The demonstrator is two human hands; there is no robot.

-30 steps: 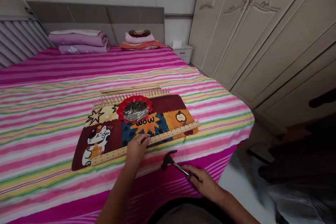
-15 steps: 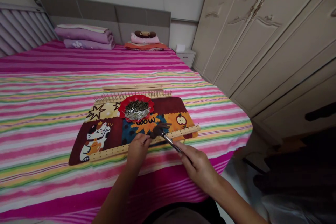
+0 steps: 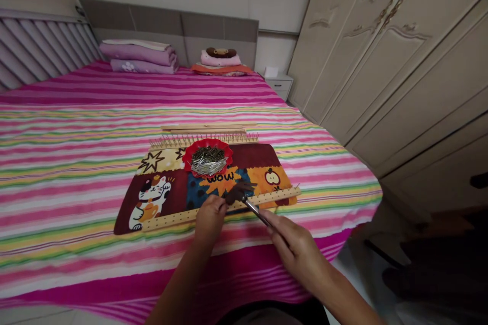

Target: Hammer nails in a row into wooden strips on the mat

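Note:
My right hand (image 3: 299,244) is wrapped round the handle of a hammer (image 3: 256,209). Its dark head is over a wooden strip (image 3: 170,220) dotted with small holes. Beside the head, my left hand (image 3: 211,217) is closed in a pinch at the strip; whatever is between its fingertips is hidden. One nail (image 3: 298,187) stands up at the strip's right end. The strip lies along the front of a patterned mat (image 3: 125,208). Farther back on the mat, a red scalloped bowl (image 3: 187,160) holds dark nails (image 3: 208,154) and silver nails (image 3: 209,166).
Behind the bowl lies another wooden strip (image 3: 247,138) with many upright nails, and beyond it plain wooden strips (image 3: 202,127). All rest on a striped bedspread (image 3: 68,177). Folded bedding (image 3: 141,57) sits near the headboard (image 3: 152,20). A wardrobe (image 3: 366,66) stands at the right.
The whole view has shifted, so the bed and its things appear farther right. Both hands and the hammer keep nearly the same place over the strip.

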